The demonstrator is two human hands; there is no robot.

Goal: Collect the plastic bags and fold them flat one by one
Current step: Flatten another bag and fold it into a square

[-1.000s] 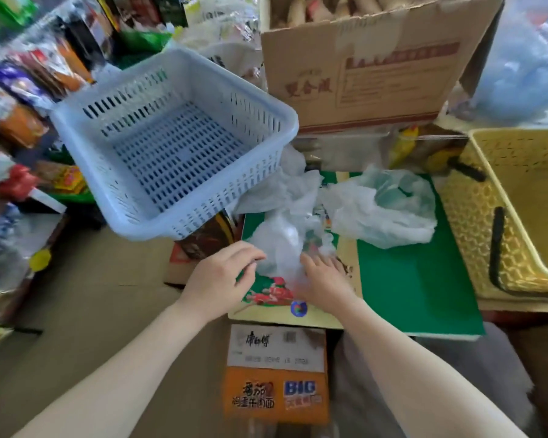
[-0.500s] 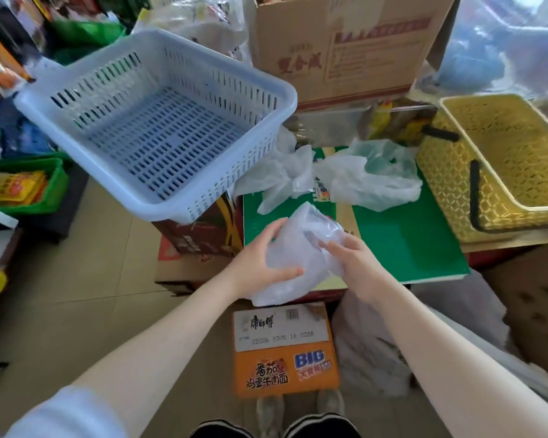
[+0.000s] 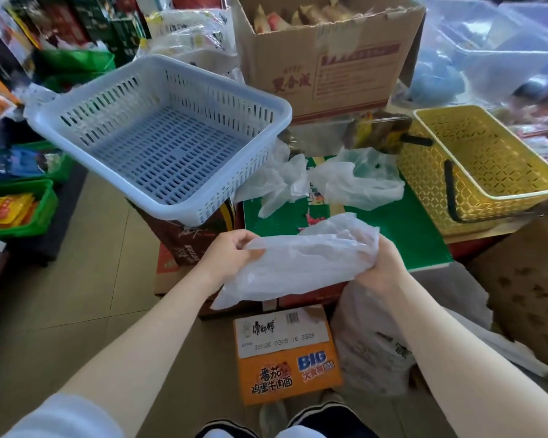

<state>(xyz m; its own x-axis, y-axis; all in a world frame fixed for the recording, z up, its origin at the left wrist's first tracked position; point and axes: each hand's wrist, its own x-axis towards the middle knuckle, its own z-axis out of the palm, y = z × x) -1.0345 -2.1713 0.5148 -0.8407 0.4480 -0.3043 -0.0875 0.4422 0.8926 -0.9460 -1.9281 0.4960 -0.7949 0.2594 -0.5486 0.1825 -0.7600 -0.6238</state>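
A thin white plastic bag is stretched sideways between my two hands, in the air just in front of the green board. My left hand pinches its left end, and my right hand grips its bunched right end. Farther back on the board lie two more crumpled bags: a white one at the left and a clear, greenish one at the right.
A tilted pale blue basket sits left of the board and a yellow basket right of it. A cardboard box stands behind. An orange noodle carton and a filled plastic sack stand on the floor near my feet.
I lifted one bag off the board, drew it toward me and pulled my hands apart, so the bag went from a crumpled lump to a stretched strip.
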